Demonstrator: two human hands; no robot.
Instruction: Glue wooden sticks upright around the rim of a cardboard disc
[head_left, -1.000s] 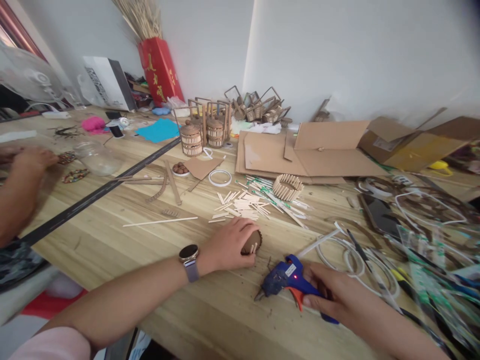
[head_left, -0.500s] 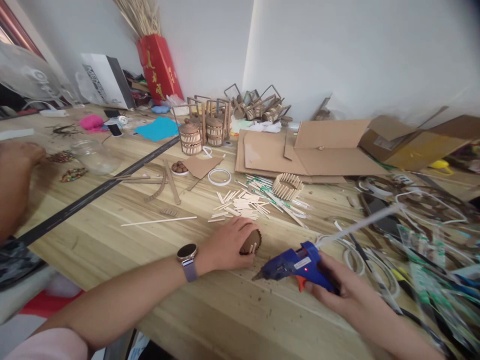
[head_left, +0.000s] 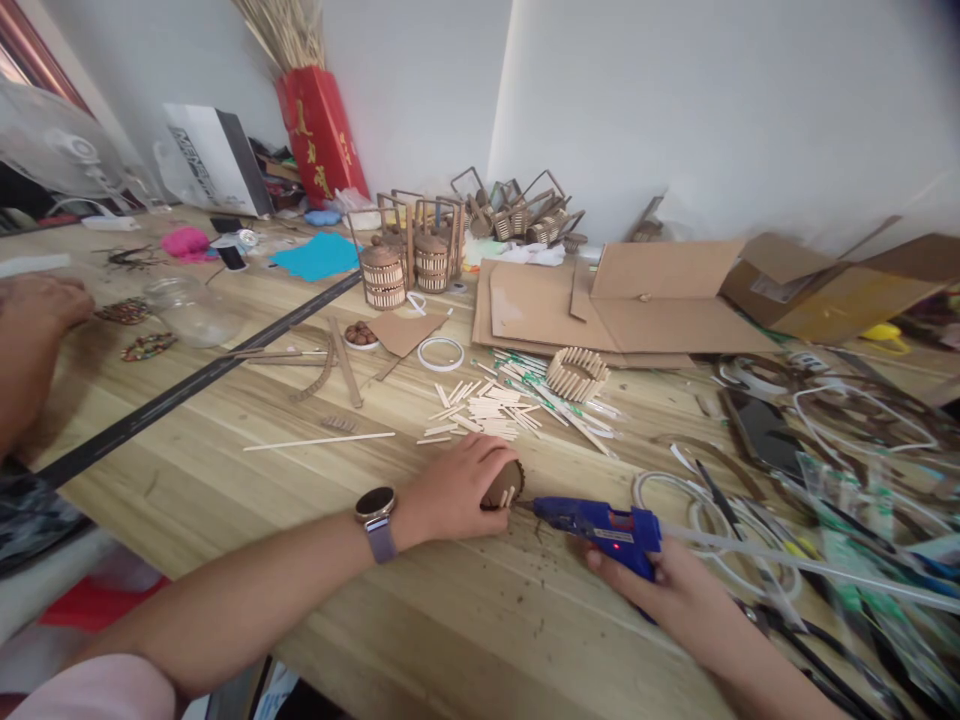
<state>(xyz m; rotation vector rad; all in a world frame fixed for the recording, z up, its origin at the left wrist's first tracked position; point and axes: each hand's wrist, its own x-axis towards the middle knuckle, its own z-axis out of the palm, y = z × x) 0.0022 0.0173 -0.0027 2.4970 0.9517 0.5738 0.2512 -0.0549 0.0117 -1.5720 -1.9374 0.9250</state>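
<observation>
My left hand (head_left: 457, 488) is closed around a small round brown cardboard piece (head_left: 501, 486) with a ridged rim, holding it on the table. Two short pale sticks (head_left: 508, 496) stand up on its near side. My right hand (head_left: 660, 582) grips a blue hot glue gun (head_left: 600, 527), its red light lit and a long glue stick (head_left: 810, 565) trailing out of the back. The gun's nozzle points left and is at the right edge of the brown piece; whether it touches cannot be seen. Just beyond lies a pile of short cut sticks (head_left: 491, 408).
A ring of upright sticks (head_left: 576, 374) lies behind the pile, near flattened cardboard (head_left: 660, 325). Small finished baskets (head_left: 384, 275) stand at the back. Cables and tools crowd the right, with a phone (head_left: 765, 430). Another person's hand (head_left: 45, 310) rests at far left.
The glue gun has swung level, and its nozzle has come up to the brown piece. The trailing glue stick now points down to the right. My left hand has stayed in place.
</observation>
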